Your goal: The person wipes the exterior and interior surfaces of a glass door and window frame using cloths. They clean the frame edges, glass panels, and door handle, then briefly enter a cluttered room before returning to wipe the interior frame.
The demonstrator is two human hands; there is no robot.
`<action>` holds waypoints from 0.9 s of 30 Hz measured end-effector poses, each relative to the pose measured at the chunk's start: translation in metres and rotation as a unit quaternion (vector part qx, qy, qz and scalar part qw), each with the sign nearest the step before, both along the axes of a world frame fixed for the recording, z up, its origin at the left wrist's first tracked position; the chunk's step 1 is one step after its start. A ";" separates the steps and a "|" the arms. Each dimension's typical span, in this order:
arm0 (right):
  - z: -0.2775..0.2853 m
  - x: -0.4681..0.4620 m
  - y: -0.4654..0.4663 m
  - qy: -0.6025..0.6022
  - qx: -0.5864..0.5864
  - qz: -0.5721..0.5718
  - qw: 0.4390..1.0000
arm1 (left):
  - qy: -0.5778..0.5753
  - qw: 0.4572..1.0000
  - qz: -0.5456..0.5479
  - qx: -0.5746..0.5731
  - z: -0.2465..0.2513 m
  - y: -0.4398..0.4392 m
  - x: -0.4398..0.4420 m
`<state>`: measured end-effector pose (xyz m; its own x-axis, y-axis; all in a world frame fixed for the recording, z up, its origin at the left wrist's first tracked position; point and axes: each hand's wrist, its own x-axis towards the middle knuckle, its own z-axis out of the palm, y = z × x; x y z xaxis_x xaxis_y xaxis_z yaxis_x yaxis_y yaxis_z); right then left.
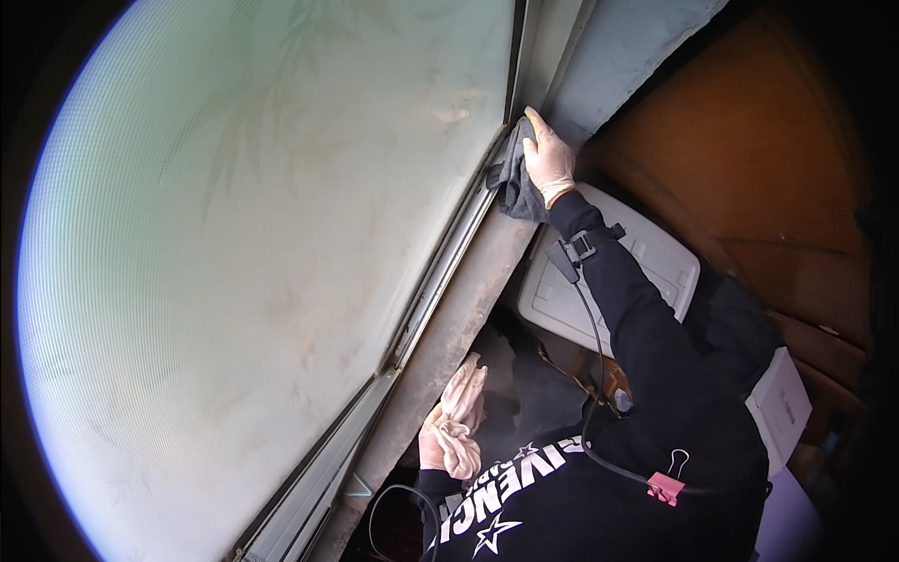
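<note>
My right hand (550,163), in a thin pale glove, holds a dark grey cloth (521,184) against the metal window track (449,263), near the upright frame. Below it, close to my body, my left hand (431,441), also gloved, grips a bunched pale pinkish cloth (463,404) beside the sill's edge. The large frosted window pane (295,267) stands along the track's far side. A worn concrete sill (484,270) runs along the near side. A black strap with a buckle (584,244) and a cable is on my right forearm.
A light grey plastic lid (660,270) lies under my right forearm. Brown wooden furniture (758,154) is at the right, with a white box (781,407) below it. A loose cable (393,488) loops near the sill, and a pink binder clip (665,488) holds another on my dark sweatshirt.
</note>
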<state>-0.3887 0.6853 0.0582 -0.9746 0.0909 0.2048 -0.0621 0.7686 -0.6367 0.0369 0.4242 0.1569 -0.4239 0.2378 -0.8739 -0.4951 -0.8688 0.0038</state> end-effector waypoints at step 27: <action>-0.026 -0.004 -0.018 -0.174 0.197 0.174 0.949 | -0.052 0.998 0.019 0.003 -0.029 0.013 0.034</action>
<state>-0.3931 0.6668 0.0321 -0.9465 -0.2646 -0.1845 -0.1935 0.9233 -0.3318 0.0709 0.4371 0.1282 -0.3394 0.2294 -0.9122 -0.4594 -0.8867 -0.0521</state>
